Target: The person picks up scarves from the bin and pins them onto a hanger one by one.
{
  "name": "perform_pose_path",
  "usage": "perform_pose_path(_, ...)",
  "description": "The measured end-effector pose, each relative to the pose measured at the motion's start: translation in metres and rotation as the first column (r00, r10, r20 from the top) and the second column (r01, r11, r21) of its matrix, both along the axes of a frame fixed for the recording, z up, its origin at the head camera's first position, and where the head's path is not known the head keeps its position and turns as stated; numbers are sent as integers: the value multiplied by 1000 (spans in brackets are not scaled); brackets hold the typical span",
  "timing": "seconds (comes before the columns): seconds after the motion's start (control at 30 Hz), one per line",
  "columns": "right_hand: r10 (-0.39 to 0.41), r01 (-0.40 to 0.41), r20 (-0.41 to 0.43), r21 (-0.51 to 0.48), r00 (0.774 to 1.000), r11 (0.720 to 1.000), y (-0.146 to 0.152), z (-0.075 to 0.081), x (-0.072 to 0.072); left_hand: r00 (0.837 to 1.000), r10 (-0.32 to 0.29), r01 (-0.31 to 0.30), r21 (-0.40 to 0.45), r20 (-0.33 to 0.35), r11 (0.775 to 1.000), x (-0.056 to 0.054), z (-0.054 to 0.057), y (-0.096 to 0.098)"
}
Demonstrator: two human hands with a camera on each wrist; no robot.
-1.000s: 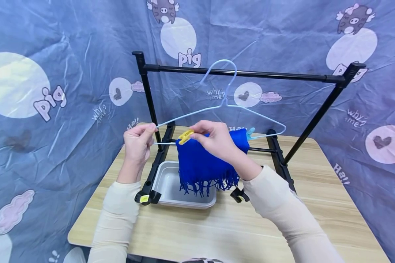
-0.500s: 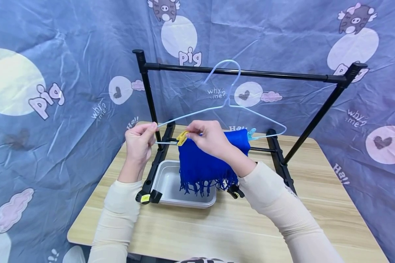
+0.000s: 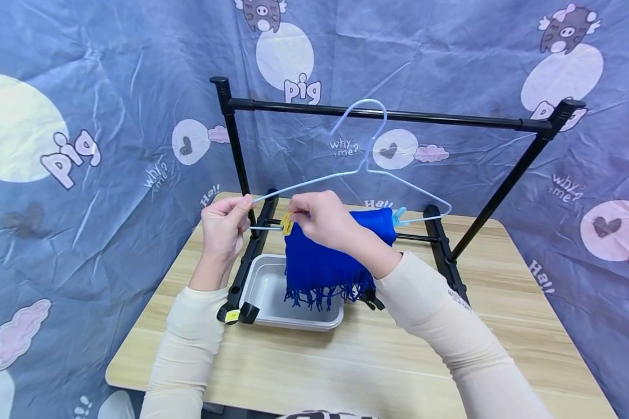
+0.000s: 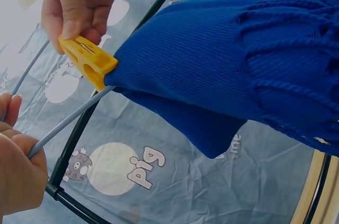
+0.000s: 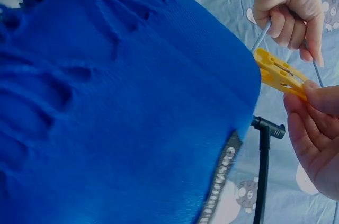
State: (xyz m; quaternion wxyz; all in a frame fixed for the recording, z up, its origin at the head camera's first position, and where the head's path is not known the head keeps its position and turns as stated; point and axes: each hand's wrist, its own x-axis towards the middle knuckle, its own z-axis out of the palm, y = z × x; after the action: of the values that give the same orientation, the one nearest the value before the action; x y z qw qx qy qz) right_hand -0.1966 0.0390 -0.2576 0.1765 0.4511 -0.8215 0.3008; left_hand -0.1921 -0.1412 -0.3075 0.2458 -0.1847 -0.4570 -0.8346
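A blue fringed scarf [image 3: 320, 265] hangs folded over the lower bar of a light blue hanger [image 3: 314, 181]. My left hand [image 3: 222, 227] grips the hanger's left end, fingers curled around the wire. Between thumb and fingers, my right hand [image 3: 322, 218] pinches a yellow clothespin [image 4: 87, 60] by its handle end. The clothespin's jaws sit at the scarf's left edge, on the lower bar, as both wrist views show. A light blue clothespin [image 3: 398, 216] is on the scarf's right edge. In the right wrist view, the scarf bears a dark label [image 5: 220, 179].
A black rack [image 3: 424, 117] stands on the wooden table [image 3: 377, 366], its top rail behind the hanger's hook. Below the scarf is a grey-white basin [image 3: 293, 323], between the rack's feet. A printed blue curtain [image 3: 136, 116] surrounds the table.
My right hand has moved left with the yellow clothespin, which has turned steeper against the scarf's edge. The hanger's hook has shifted slightly right; my left hand keeps its grip.
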Motion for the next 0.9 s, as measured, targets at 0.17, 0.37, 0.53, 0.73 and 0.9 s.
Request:
perform_pose_path(0.17,-18,22,-28,144,999,989,-7,7,3,1000,-15,15,5,9,1000,1,0,1)
perform_pose_path(0.37,-50,70,-81,270,995,960,-16,10,8,998,-44,43,21,44,999,1,0,3)
perform_pose_path(0.53,-88,145,-151,421,985,895,-26,14,13,997,-60,58,35,51,998,0,1,5)
perform_pose_path(0.73,-128,231,-216,569,968,789,-35,18,18,996,-79,78,37,38,996,0,1,5)
perform_pose_path(0.9,-122,243,-233,610,965,755,-37,16,17,993,-89,87,34,74,996,0,-1,4)
